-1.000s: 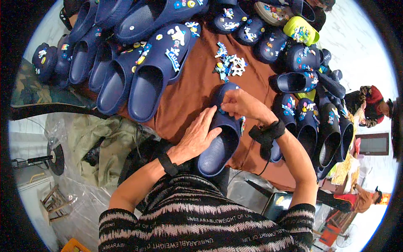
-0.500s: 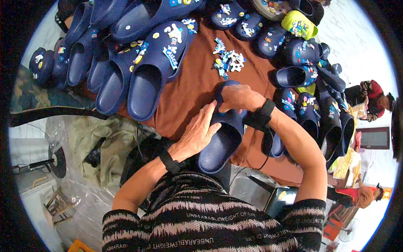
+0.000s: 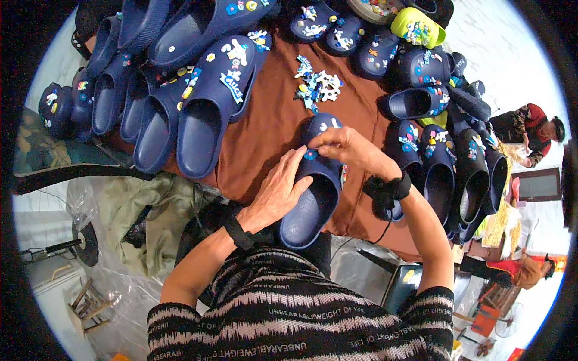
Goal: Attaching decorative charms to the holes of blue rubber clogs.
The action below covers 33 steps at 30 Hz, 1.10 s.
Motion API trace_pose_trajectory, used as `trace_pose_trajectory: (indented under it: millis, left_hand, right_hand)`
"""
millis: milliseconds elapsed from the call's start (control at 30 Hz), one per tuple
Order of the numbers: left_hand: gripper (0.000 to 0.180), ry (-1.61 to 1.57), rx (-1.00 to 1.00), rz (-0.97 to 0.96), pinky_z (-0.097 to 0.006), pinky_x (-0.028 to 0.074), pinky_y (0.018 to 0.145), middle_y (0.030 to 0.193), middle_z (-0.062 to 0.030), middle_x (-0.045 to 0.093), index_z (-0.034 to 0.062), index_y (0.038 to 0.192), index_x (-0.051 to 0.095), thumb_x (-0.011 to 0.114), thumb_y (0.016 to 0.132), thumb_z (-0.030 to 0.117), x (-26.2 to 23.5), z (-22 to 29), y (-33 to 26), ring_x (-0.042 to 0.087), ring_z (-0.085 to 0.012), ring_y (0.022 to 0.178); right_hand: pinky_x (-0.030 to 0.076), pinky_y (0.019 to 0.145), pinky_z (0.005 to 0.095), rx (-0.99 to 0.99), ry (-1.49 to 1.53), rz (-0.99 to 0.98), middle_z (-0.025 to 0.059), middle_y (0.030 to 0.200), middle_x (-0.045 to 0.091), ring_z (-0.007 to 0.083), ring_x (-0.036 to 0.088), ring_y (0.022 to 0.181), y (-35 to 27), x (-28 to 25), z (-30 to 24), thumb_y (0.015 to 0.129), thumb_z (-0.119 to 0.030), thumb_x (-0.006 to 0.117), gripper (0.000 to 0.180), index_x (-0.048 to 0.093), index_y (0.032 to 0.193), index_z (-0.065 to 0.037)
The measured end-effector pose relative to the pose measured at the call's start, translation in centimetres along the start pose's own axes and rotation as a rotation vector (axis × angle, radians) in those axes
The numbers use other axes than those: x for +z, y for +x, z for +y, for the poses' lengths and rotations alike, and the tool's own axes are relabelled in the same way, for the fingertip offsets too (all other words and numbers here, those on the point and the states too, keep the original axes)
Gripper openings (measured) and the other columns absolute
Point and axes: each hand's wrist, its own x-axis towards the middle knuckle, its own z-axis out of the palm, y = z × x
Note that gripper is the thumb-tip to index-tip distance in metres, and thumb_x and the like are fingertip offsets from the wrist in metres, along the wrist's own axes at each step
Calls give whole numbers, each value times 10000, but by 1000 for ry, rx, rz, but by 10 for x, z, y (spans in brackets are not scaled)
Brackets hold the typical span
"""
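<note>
A dark blue clog (image 3: 307, 219) lies in front of me, its toe pointing away and its heel near my shirt. My left hand (image 3: 272, 191) grips its left side, with the fingers along the upper and the thumb at the foot opening. Over the toe, my right hand (image 3: 348, 149) has its fingers pinched together; whatever is between the fingertips is too small to make out. Close to those fingertips a blue flower charm (image 3: 310, 154) sits on the upper. White pieces show at the toe, and a colourful charm is on the right side. Beyond the toe lies a pile of white and blue charms (image 3: 319, 89).
The brown cloth (image 3: 253, 150) covers the work surface. Decorated blue clogs (image 3: 201, 135) crowd the left; more clogs (image 3: 438, 171) stand at the right, with a lime green clog (image 3: 418, 27) behind. Two people are farther right. A black cable runs from my right wristband (image 3: 394, 188).
My right hand has shifted off the clog's toe, uncovering the blue flower charm and white pieces. My left hand keeps its grip on the clog. The whole view has shifted slightly.
</note>
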Motion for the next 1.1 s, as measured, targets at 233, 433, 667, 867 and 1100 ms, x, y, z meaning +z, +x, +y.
trace_pose_trajectory:
  millis: [233, 433, 667, 867, 1100]
  left_hand:
    - [634, 63, 20, 72, -476, 337, 1111, 1458, -273, 378, -6, 1503, 250, 524, 992, 253, 7, -2, -4, 394, -438, 1337]
    - [625, 55, 28, 103, -517, 390, 1048, 1439, -277, 392, 25, 1503, 260, 538, 975, 213, 7, -2, -1, 442, -478, 1268]
    - [582, 39, -9, 10, -444, 317, 1136, 1492, -245, 344, 50, 1512, 288, 484, 998, 240, 0, 5, 1, 363, -412, 1378]
    - [547, 95, 118, 78, -505, 393, 1054, 1448, -266, 381, 73, 1467, 379, 487, 1015, 362, -1, 1, 4, 436, -470, 1282]
    - [444, 33, 52, 29, -414, 363, 1099, 1417, -212, 449, 22, 1366, 502, 460, 1038, 318, -10, 13, 12, 452, -391, 1316]
  right_hand:
    - [542, 817, 454, 68, -360, -19, 145, 981, 664, 359, 658, 948, -8, 9, -23, 866, -88, 610, 185, 703, 1025, -75]
    - [543, 833, 459, 79, -605, -55, 151, 1040, 652, 347, 656, 975, -13, 27, -33, 796, -9, 599, 238, 709, 1000, -63]
    - [521, 855, 407, 155, -37, 101, 219, 1032, 696, 364, 673, 975, -24, -5, -4, 893, -48, 585, 249, 687, 1119, -23]
    - [521, 754, 331, 490, -241, 97, 150, 870, 695, 235, 665, 811, -77, -22, -22, 923, -86, 602, 195, 667, 1066, 30]
    - [525, 814, 387, 339, 83, 264, 179, 927, 688, 302, 684, 921, -97, 31, -12, 922, -71, 605, 252, 655, 1157, 4]
